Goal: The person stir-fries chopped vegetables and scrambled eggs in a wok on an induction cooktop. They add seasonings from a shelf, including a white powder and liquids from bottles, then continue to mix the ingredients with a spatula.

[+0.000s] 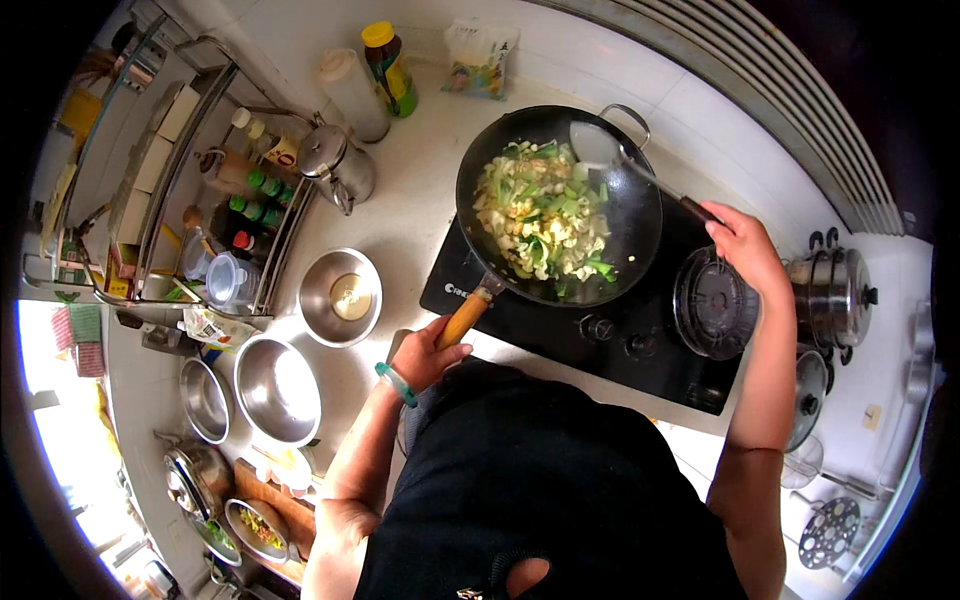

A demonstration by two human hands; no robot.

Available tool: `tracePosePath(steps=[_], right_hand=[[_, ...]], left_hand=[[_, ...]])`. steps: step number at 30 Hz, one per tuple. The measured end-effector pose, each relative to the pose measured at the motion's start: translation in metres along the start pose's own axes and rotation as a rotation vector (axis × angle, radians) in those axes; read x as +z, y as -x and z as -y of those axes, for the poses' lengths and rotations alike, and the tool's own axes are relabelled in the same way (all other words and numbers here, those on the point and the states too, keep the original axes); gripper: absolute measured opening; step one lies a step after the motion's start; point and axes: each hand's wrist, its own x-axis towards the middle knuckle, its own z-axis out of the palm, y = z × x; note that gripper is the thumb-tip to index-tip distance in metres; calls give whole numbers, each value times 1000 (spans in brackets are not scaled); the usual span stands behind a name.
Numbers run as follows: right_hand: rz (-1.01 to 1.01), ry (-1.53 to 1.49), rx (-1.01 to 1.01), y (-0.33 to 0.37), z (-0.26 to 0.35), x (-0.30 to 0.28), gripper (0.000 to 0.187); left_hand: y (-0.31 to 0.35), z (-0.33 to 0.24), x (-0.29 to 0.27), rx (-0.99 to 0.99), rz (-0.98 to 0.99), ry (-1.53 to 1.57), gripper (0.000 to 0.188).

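Counter [407, 215]: white, curving from the upper middle of the frame down its left side; a strip of its surface shows between the wok and the bowls as room to move.
Cooktop [680, 377]: black, right of centre; its lower edge runs just above the dark shirt [560, 450], its upper left corner hidden under the wok.
Rack [190, 140]: upper left, loaded with bottles and boxes, edging the counter on that side.
Wok [632, 235]: on the cooktop, upper centre, its rim reaching past the cooktop's upper edge; a small loop handle points to the upper right.
Food [545, 215]: pale and green chopped pieces, heaped in the wok's left and middle; the right side of the wok's inner wall shows dark.
Glass lid [715, 300]: on the cooktop's right part, near the wok.
Bowls [318, 290]: steel, left of centre, well apart from the cooktop.
Spatula [596, 146]: blade inside the wok at its upper right, just beside the food; whether they touch is unclear.
Right hand [748, 245]: closed around the spatula's dark grip, right of the wok.
Left hand [420, 358]: fingers curled around the wok's wooden handle [465, 318], lower left of the wok.
Bracelet [396, 384]: green, on the left wrist.
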Motion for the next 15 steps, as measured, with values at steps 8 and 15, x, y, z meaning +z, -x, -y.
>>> tracePosePath(steps=[8,15], right_hand=[[155,76,-325,-19,27,57,42],[159,539,-458,56,46,17,45]], left_hand=[[0,-5,0,3,-19,-49,66],[-2,5,1,22,-19,-21,67]])
